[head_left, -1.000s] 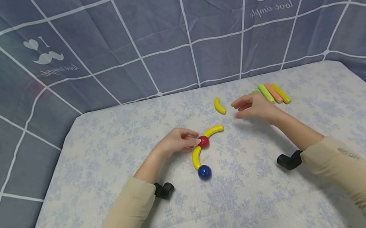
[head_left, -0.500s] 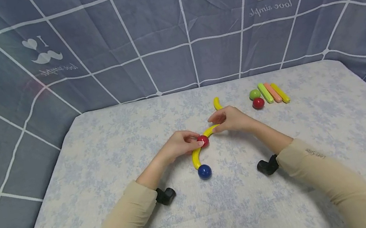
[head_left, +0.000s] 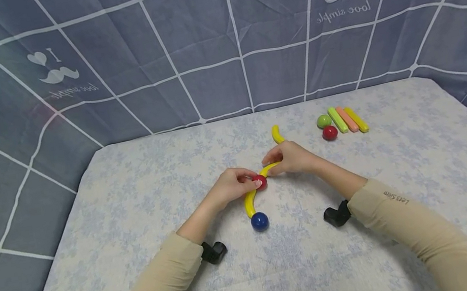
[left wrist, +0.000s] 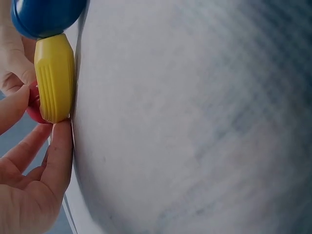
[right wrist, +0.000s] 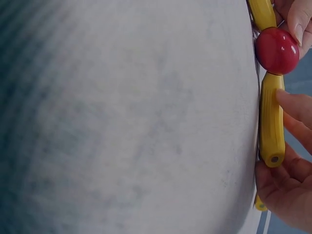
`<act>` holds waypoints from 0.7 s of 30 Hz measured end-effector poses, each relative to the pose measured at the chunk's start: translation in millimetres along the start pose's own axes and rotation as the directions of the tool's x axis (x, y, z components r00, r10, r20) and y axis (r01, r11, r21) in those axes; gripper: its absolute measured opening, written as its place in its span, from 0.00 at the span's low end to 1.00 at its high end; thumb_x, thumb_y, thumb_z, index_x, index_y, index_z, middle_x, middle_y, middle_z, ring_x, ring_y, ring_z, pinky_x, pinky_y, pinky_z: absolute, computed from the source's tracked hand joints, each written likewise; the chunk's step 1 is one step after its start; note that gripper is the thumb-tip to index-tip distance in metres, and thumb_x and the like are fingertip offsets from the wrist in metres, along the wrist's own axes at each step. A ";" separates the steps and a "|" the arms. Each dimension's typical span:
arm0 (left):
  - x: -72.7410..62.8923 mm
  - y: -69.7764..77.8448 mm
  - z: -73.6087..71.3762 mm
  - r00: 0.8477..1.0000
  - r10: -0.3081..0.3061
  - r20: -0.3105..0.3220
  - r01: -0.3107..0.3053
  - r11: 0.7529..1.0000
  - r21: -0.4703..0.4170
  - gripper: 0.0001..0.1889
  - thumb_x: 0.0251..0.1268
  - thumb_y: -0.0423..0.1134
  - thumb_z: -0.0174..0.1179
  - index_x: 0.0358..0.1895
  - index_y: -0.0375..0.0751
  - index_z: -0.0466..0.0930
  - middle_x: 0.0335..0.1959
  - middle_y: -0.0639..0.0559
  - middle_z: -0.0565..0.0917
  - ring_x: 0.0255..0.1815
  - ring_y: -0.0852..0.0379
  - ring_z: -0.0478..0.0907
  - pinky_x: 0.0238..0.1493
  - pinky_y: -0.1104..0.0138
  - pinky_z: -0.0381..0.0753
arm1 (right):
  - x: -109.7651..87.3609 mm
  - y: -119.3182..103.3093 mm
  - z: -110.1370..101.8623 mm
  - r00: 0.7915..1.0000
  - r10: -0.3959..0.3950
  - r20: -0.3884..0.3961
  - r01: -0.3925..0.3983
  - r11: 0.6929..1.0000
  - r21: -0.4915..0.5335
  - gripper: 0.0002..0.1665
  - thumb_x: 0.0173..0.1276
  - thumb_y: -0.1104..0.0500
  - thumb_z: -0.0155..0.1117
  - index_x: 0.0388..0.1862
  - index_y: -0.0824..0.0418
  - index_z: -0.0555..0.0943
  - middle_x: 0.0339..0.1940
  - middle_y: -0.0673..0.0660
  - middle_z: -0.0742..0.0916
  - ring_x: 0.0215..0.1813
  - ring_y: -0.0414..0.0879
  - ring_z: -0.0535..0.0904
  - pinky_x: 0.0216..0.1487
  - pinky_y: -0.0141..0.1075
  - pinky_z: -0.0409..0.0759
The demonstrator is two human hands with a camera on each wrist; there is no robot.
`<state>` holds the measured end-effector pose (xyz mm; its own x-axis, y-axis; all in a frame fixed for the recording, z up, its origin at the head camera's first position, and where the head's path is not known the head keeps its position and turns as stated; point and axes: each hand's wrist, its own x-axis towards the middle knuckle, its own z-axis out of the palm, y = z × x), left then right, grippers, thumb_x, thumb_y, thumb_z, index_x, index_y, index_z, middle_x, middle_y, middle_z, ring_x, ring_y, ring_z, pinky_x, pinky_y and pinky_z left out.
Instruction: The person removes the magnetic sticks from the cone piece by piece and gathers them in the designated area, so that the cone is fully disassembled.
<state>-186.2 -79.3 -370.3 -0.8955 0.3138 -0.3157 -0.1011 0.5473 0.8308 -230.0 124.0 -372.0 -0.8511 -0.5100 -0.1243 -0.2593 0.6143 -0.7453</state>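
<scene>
In the head view a chain lies on the cloth: a blue ball (head_left: 259, 222), a curved yellow rod (head_left: 249, 203), a red ball (head_left: 262, 182) and a second curved yellow rod (head_left: 268, 168). My left hand (head_left: 231, 186) holds the red ball, its thumb on the near side. With thumb and fingers my right hand (head_left: 293, 157) grips the second rod, covering its far part. The right wrist view shows this rod (right wrist: 271, 117) meeting the red ball (right wrist: 277, 50), a small grey disc in its free end. In the left wrist view the first rod (left wrist: 54, 78) meets the blue ball (left wrist: 46, 17).
Behind my right hand lies a third curved yellow rod (head_left: 277, 134), partly hidden. Farther right sit a green ball (head_left: 324, 121), another red ball (head_left: 330, 132) and straight rods in light green (head_left: 338, 120), orange (head_left: 347, 119) and yellow (head_left: 356, 119). A grey-blue curtain (head_left: 205, 88) hangs behind the table.
My right hand has come left and toward me from beside the loose balls and now grips the second curved rod. My left hand stays at the red ball.
</scene>
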 end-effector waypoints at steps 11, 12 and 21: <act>2.6 -1.3 -0.1 1.000 0.008 -0.003 -0.008 1.000 0.008 0.15 0.58 0.41 0.65 0.47 0.38 0.82 0.27 0.51 0.76 0.25 0.59 0.67 0.25 0.73 0.64 | -3.0 -1.3 1.0 0.996 -0.080 0.037 0.083 0.992 -0.093 0.13 0.59 0.62 0.68 0.43 0.65 0.85 0.39 0.57 0.85 0.40 0.47 0.76 0.44 0.38 0.76; 2.7 -1.3 -0.2 1.000 0.009 -0.002 -0.009 1.000 0.008 0.15 0.58 0.41 0.66 0.47 0.38 0.82 0.27 0.51 0.76 0.25 0.59 0.67 0.25 0.73 0.64 | -3.1 -1.1 1.0 0.995 -0.088 0.046 0.092 0.990 -0.103 0.13 0.59 0.62 0.68 0.43 0.65 0.85 0.39 0.56 0.85 0.39 0.47 0.75 0.43 0.38 0.76; 2.8 -2.5 -1.2 1.000 0.009 0.019 -0.009 1.000 -0.014 0.15 0.58 0.40 0.65 0.47 0.38 0.82 0.29 0.50 0.77 0.26 0.59 0.68 0.26 0.73 0.67 | -6.1 0.6 -1.5 0.986 -0.122 0.112 0.137 0.980 -0.144 0.12 0.61 0.61 0.67 0.43 0.64 0.85 0.31 0.52 0.81 0.33 0.44 0.71 0.35 0.33 0.71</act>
<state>-189.0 -80.7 -372.6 -0.8882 0.3333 -0.3164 -0.0992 0.5332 0.8402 -225.6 128.4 -370.7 -0.7567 -0.6452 -0.1054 -0.4366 0.6188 -0.6530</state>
